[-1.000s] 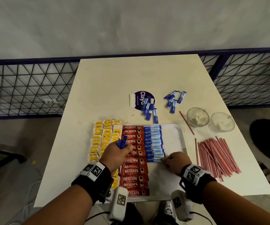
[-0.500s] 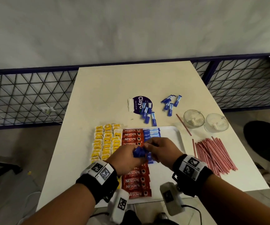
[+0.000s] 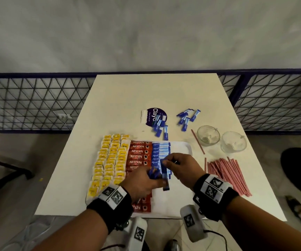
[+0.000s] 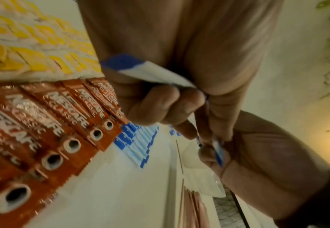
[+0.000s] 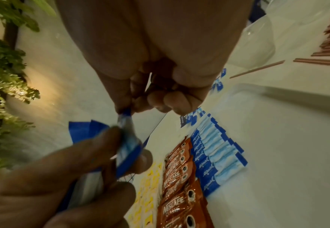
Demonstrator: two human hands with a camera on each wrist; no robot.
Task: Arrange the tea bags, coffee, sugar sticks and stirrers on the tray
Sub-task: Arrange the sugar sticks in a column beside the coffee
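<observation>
Sugar sticks (image 3: 154, 175), light, thin and floppy, sit bunched in my left hand (image 3: 142, 182) above the tray (image 3: 180, 147), while my right hand's (image 3: 180, 165) fingers (image 5: 125, 111) pinch one stick's end, the best hold, I judge.

Bare forearms, no sleeves; each wrist wears a wide black strap (image 3: 113, 205) topped with white plates printed with black square fiducial markers (image 3: 211, 185), a grey-white camera pod (image 3: 191, 221) with its own marker hanging under each wrist, thin black cable (image 3: 218, 234) trailing off.
</observation>
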